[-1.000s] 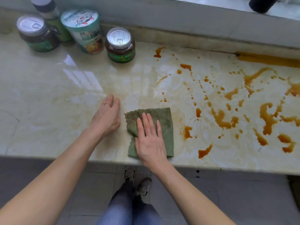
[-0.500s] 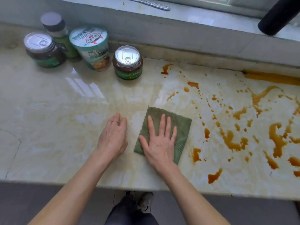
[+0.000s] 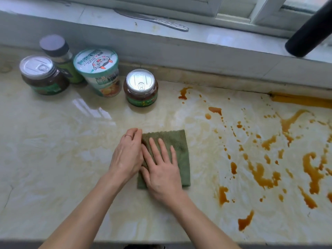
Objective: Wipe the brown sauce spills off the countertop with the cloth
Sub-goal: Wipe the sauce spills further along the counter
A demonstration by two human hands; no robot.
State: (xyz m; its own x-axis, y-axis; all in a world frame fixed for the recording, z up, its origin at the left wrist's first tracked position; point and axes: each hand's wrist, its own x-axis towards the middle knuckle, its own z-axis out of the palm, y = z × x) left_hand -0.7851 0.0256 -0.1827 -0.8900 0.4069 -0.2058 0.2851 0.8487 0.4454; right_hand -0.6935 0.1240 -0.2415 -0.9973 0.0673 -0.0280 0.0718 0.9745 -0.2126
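A folded green cloth (image 3: 177,146) lies flat on the pale marble countertop (image 3: 62,159), near its middle. My right hand (image 3: 161,169) presses on the cloth with straight, spread fingers. My left hand (image 3: 127,155) lies against the cloth's left edge, and its curled fingertips pinch the far-left corner. Brown sauce spills (image 3: 260,173) cover the counter to the right of the cloth in several blobs, streaks and drops. Faint yellowish smears show around the cloth.
At the back left stand a sealed jar (image 3: 141,87), a paper cup (image 3: 99,72), a second jar (image 3: 42,74) and a capped bottle (image 3: 57,51). A knife (image 3: 156,21) lies on the window sill. A black cylinder (image 3: 312,31) juts in top right. The counter's front edge is close to me.
My left hand moved right from the bare counter to the cloth's left edge and curled its fingers at the corner. The cloth turned square under my right hand.
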